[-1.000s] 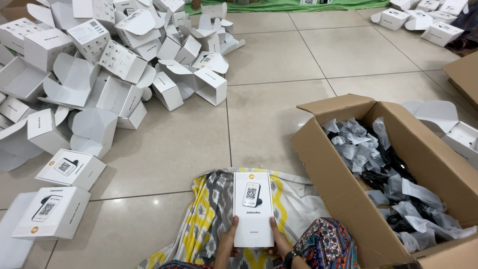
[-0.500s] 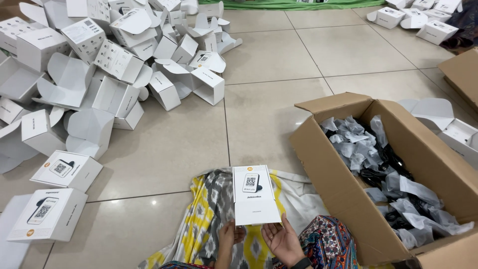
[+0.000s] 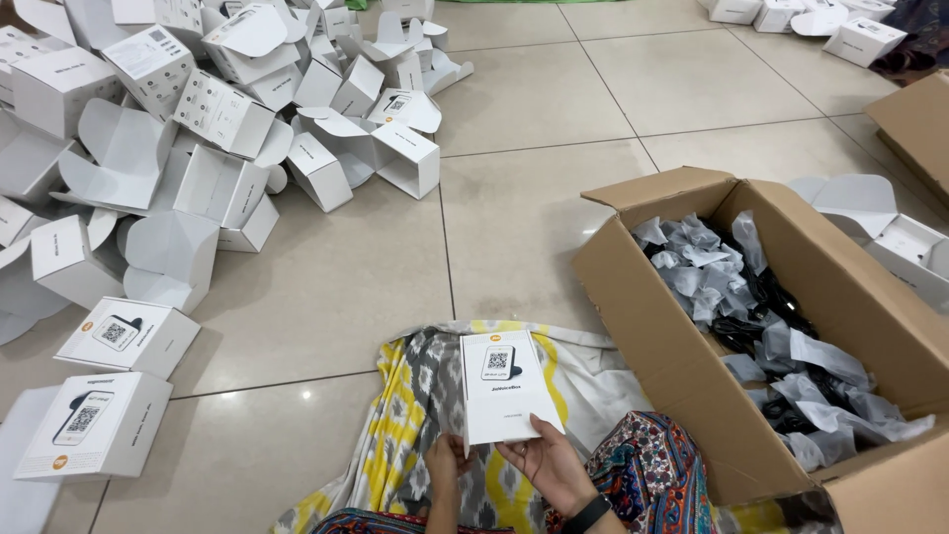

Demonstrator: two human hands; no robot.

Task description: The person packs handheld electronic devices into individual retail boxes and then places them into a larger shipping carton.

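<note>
Both hands low in view, w/ a small white carton (image 3: pixel 506 388) between them. Left hand (image 3: pixel 447 458) pinches its near-left bottom corner, fingers closed on the edge. Right hand (image 3: pixel 546 465) is palm-up, fingers spread & loosely curled, thumb tip on the carton's near-right edge; black wristband (image 3: pixel 587 514) just behind it. Carton is tilted, printed face up, over a yellow-grey patterned cloth (image 3: pixel 415 415) lying under the grip. Just right of the grip: open brown cardboard box (image 3: pixel 652 326), flaps up, holding grey plastic bags (image 3: pixel 692 267) w/ dark cables. Left of the grip, well apart: two closed white boxes (image 3: pixel 94 420) on the tile floor (image 3: pixel 326 297). Farther beyond, up-left: big pile of open empty white cartons (image 3: pixel 198 138).
</note>
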